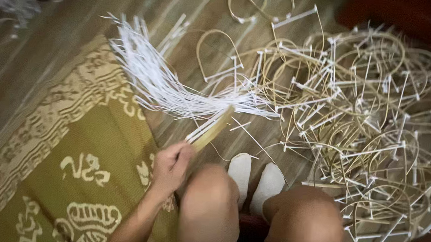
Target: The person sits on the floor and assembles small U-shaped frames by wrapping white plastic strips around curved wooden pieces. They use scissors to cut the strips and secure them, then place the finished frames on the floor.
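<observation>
Gripping a bundle of white strips (177,86) with the left hand (170,165), fingers curling tight around its bound tan end, strips fanning out up and left over the wooden floor (72,22). Sitting with knees bent and white-socked feet (254,180) between them (right hand out of sight). Lying to the right, a heap of bent cane loops (370,120); spreading under the left arm, a patterned olive mat (72,177).

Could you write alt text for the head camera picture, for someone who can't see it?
Seen from above, a seated person's left hand grips a thin cane strip beside a fan of white plastic ties on a wooden floor. To the right lies a tangled pile of cane loops bound with white ties; a patterned olive mat lies left.
</observation>
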A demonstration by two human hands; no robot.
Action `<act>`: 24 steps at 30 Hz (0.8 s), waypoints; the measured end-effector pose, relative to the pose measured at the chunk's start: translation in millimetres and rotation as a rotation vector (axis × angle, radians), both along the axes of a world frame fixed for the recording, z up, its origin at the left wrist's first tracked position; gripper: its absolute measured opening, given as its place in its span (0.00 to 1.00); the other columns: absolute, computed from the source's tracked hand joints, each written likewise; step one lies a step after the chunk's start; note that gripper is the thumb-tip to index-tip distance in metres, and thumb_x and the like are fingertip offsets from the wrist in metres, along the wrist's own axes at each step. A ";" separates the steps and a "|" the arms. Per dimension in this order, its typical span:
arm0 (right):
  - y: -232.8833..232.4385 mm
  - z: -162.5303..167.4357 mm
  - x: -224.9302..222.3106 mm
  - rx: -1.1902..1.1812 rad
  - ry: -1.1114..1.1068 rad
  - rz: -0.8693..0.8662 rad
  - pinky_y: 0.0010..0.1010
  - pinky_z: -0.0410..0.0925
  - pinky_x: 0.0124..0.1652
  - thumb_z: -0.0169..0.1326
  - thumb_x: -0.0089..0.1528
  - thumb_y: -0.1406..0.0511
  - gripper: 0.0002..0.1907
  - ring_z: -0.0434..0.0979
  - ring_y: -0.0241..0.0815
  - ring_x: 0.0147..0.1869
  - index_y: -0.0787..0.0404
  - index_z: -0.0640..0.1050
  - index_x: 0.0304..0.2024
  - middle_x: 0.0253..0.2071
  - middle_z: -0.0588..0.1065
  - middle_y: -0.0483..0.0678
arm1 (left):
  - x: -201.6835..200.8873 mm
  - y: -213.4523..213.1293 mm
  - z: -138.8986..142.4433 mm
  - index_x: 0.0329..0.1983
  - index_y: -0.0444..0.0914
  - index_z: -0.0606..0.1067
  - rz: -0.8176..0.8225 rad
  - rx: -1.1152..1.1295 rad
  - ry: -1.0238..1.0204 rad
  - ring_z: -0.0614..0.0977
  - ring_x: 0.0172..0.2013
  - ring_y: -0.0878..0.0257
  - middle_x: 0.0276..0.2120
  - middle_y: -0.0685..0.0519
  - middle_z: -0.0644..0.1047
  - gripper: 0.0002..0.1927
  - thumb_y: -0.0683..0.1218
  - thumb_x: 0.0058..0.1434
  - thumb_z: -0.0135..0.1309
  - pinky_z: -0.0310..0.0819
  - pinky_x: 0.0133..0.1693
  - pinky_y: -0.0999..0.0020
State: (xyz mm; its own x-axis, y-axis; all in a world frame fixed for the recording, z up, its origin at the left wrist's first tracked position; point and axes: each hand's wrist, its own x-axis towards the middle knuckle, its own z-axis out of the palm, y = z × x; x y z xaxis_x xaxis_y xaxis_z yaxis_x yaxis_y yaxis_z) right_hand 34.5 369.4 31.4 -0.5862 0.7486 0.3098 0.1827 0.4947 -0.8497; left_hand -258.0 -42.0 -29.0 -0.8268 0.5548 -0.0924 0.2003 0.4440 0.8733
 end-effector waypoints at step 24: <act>-190.9 88.3 4.8 -0.459 0.020 0.530 0.23 0.60 0.25 0.56 0.64 0.64 0.12 0.66 0.31 0.24 0.64 0.83 0.29 0.20 0.70 0.40 | 122.2 64.3 212.8 0.36 0.36 0.79 -0.643 0.435 0.376 0.75 0.21 0.66 0.22 0.49 0.75 0.14 0.45 0.70 0.44 0.67 0.26 0.65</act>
